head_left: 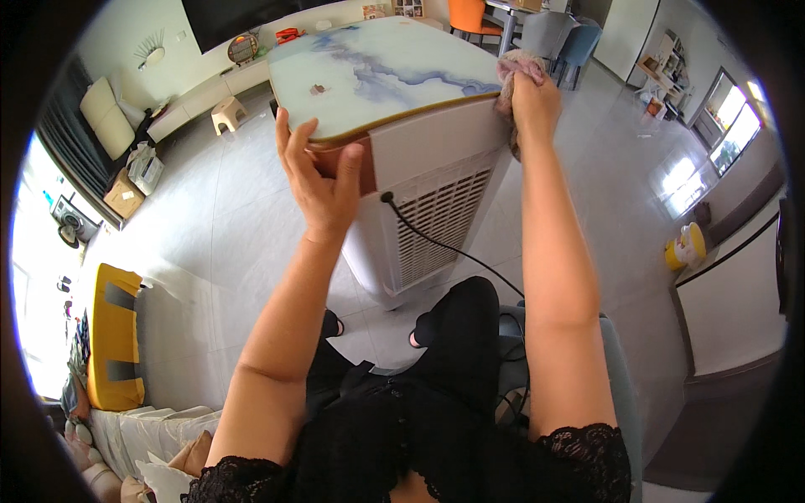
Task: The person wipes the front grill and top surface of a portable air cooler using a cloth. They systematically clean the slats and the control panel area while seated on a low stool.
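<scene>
A white boxy appliance with a slatted grille point(443, 220) stands in front of me, with a pale glass top point(394, 63) marked by blue-grey marbling and a gold edge. My right hand point(535, 99) is closed round a crumpled pinkish-grey cloth point(521, 65), pressed at the top's right corner. Part of the cloth hangs down the appliance's side. At the near left corner is my left hand point(325, 186), its fingers spread and its thumb against a brown panel point(342, 163) under the glass. A black cord point(444, 243) runs from the appliance's back toward my seat.
I sit on a grey-blue chair point(622, 369). A yellow plastic piece point(115, 335) stands at the left, near a draped white cover point(159, 432). Farther off are a small beige stool point(226, 114), an orange chair point(474, 18) and a yellow-and-white bucket point(688, 246).
</scene>
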Motion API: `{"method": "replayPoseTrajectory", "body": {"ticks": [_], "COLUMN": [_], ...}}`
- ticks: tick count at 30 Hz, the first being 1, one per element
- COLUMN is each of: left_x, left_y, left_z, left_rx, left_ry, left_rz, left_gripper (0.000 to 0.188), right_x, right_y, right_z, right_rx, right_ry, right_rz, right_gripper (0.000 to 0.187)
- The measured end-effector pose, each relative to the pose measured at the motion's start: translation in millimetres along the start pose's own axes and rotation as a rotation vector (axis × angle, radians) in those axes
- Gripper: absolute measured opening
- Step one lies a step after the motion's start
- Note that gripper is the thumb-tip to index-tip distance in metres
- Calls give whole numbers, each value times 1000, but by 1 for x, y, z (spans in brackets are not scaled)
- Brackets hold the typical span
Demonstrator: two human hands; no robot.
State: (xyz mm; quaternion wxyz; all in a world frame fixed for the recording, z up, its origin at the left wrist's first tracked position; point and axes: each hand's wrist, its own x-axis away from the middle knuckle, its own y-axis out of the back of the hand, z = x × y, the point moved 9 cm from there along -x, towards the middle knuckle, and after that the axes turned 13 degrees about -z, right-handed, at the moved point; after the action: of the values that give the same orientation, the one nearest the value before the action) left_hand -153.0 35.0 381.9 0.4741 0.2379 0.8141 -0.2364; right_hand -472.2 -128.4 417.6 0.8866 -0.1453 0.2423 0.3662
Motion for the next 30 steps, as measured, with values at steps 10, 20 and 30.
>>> {"method": "replayPoseTrajectory", "body": {"ticks": [10,20,30], "left_x": [-52,-52,-58], "left_y": [41,41,40], "left_z": [106,119,110], "left_rx": [64,316,200], "left_ry": [-17,74,-68], "left_rz": [75,27,-9], "left_gripper": [49,40,30], "right_x": [111,289,256], "right_y": [-14,-108,-93], "right_z": [50,139,42], "right_rx": [-170,-212,280], "right_ry": [292,1103,1456], "right_rz": [-212,211,336], "right_gripper": [33,36,37]}}
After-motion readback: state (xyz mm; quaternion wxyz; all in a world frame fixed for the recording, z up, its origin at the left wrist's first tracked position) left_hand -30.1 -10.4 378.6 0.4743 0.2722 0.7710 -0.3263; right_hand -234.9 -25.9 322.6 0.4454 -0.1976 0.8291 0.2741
